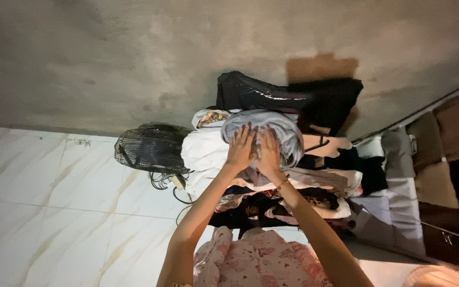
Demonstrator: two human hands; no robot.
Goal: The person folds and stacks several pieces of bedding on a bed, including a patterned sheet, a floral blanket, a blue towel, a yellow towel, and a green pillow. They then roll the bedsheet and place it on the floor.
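Note:
A heap of clothes [293, 186] is piled against a grey wall. On top lies a rolled grey cloth [288, 133]. Both my hands rest on it side by side, fingers spread over its folds. My left hand [240, 148] covers the left part of the grey cloth, just beside a white garment [203, 151]. My right hand [268, 154], with a thin bracelet at the wrist, touches my left hand and grips the middle of the cloth. A black garment [293, 98] hangs behind the heap.
A black wire fan [152, 148] with a cable stands left of the heap on white marbled tiles [54, 202]. A rough grey wall [134, 58] fills the top. Brown and grey furniture [442, 159] stands at the right. Pink patterned fabric [261, 260] lies at the bottom.

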